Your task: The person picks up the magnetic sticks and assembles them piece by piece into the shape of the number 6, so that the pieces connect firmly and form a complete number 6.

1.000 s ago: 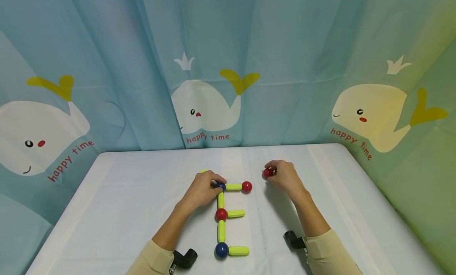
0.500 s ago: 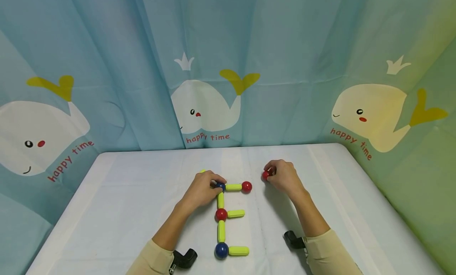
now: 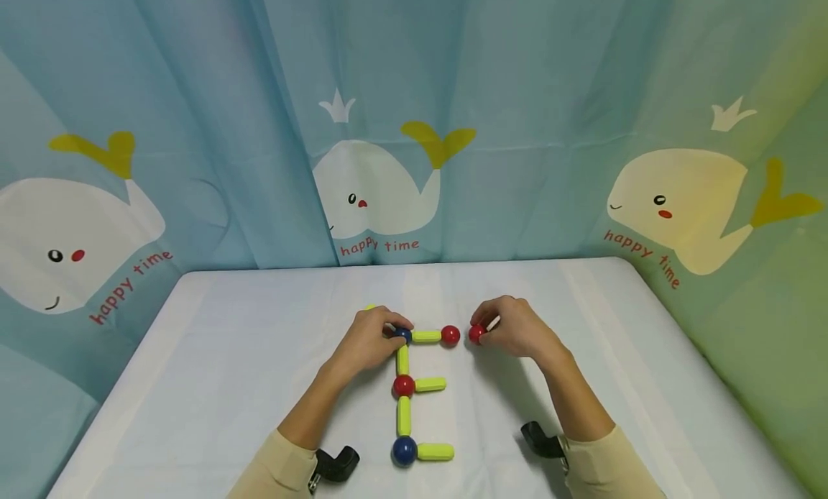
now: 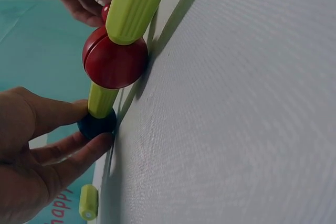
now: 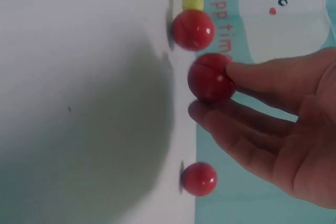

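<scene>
**Red ball closes in on the top bar of a magnetic-stick letter**

Whale-print curtains (image 3: pixel 388 197), blue and marked "happy time", hang behind a white counter (image 3: pixel 226 355) where a person in cream sleeves works on a figure of yellow-green sticks and balls laid flat in the form of an E. Its spine runs from a dark blue ball at the near end (image 3: pixel 404 450) up through a red middle ball (image 3: pixel 404 385) to a dark blue corner ball (image 3: pixel 402 334), with three sticks branching to the right.

In the last second the right hand (image 3: pixel 517 330) has carried its loose red ball (image 3: pixel 476 333) leftward and slightly nearer: a second ago it sat well apart from the figure, and it now lies just beside the red ball capping the top stick (image 3: pixel 450 334), with a narrow gap showing between them in the right wrist view. The grip there is a pinch, thumb and fingertips on the ball (image 5: pixel 211 77). The left hand (image 3: pixel 369 337) has not shifted; its thumb and fingers pinch the blue corner ball (image 4: pixel 97 124), steadying the figure.

Judged from this, the loose ball is being brought to the figure's right side. Another red ball (image 5: pixel 199 179) rests on the counter behind the right hand, and a spare stick (image 4: pixel 88 209) lies beyond the left.
</scene>
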